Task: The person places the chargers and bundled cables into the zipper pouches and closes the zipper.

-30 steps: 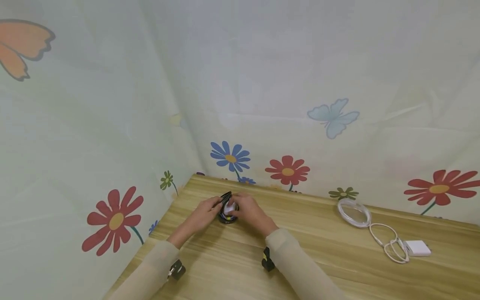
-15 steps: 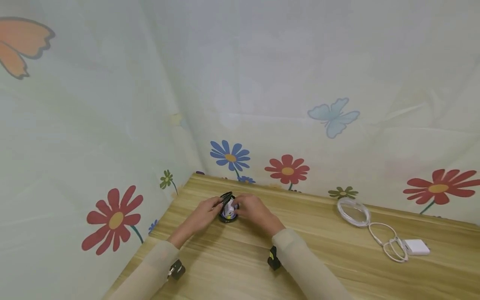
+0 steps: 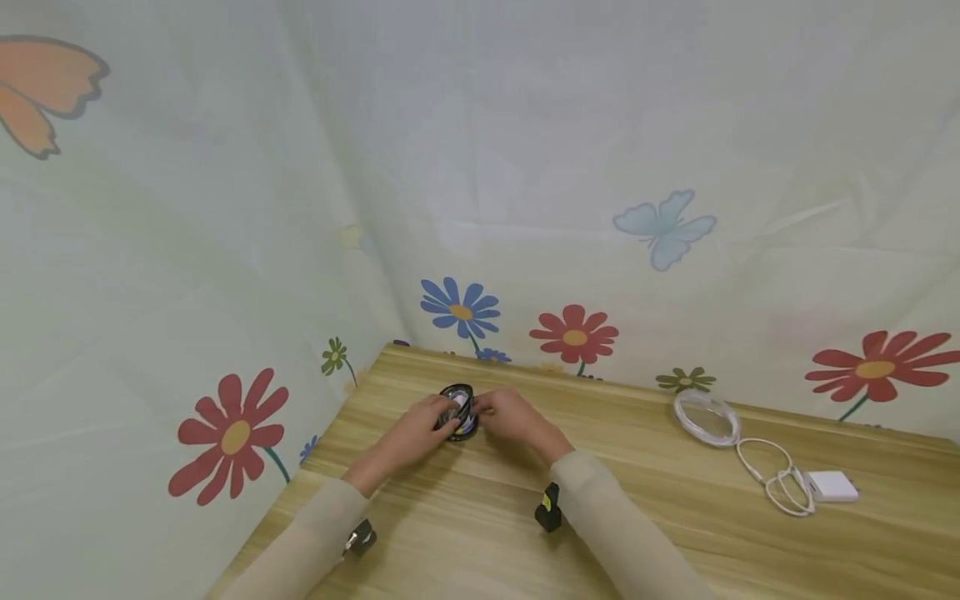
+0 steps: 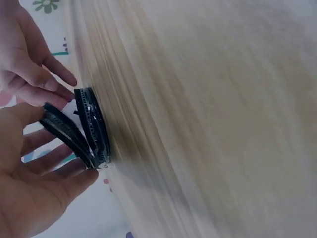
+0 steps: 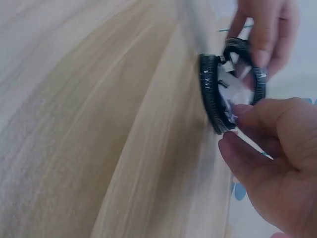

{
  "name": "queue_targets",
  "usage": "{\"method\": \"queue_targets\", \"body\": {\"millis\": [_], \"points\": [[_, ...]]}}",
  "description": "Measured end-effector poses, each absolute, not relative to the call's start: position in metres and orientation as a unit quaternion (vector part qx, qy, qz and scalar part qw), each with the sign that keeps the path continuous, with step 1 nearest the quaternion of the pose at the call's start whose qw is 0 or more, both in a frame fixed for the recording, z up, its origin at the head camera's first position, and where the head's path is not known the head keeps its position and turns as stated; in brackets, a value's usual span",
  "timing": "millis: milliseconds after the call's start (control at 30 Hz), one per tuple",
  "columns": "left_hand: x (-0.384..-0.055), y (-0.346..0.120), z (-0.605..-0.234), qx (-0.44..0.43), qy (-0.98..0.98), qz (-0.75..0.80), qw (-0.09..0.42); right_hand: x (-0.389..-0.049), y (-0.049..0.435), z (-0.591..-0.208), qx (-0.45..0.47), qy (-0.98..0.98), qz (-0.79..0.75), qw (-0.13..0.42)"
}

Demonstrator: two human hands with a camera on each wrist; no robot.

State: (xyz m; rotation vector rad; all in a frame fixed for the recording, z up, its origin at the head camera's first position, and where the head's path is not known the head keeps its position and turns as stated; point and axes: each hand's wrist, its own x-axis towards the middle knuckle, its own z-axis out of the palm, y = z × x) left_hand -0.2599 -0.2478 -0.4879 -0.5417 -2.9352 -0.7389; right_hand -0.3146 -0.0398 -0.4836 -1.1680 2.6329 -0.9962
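A small round black zippered case stands part-open on the wooden table, its two halves spread like a clamshell. Something white shows inside it in the right wrist view. My left hand holds the lid, fingers along its edge and thumb near the hinge side. With thumb and a finger, my right hand pinches the rim of the lower half. Seen from the left wrist, the lower half lies flat against the tabletop, while the lid tilts away from it.
To the right on the table lie a coil of clear-white tubing or cable, a looped white cable and a white charger block. A flower-printed curtain hangs behind and at the left edge.
The left hand has shifted slightly right, over the lid, which now covers more of the white contents. My right hand has drawn back from inside the case to its right rim.
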Motion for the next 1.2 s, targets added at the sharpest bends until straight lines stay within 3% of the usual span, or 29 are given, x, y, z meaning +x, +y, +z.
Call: {"method": "queue_targets", "body": {"millis": [167,333,533,733,867,1200], "points": [[-0.260,-0.244,-0.485,-0.179,-0.957,-0.228,0.028,-0.315,-0.034,-0.483,-0.357,0.878,-0.314,0.053],[-0.261,-0.242,-0.485,-0.205,-0.956,-0.206,0.034,-0.315,-0.032,-0.489,-0.389,0.872,-0.294,0.036],[-0.266,-0.238,-0.482,-0.247,-0.959,-0.135,0.044,-0.316,-0.030,-0.484,-0.399,0.882,-0.246,0.056],[-0.273,-0.238,-0.473,-0.289,-0.954,-0.067,0.044,-0.317,-0.033,-0.481,-0.350,0.897,-0.251,0.100],[-0.280,-0.240,-0.468,-0.311,-0.950,-0.030,0.031,-0.315,-0.035,-0.479,-0.311,0.901,-0.285,0.096],[-0.289,-0.247,-0.467,-0.296,-0.954,-0.051,0.009,-0.308,-0.034,-0.476,-0.311,0.901,-0.291,0.086]]}}
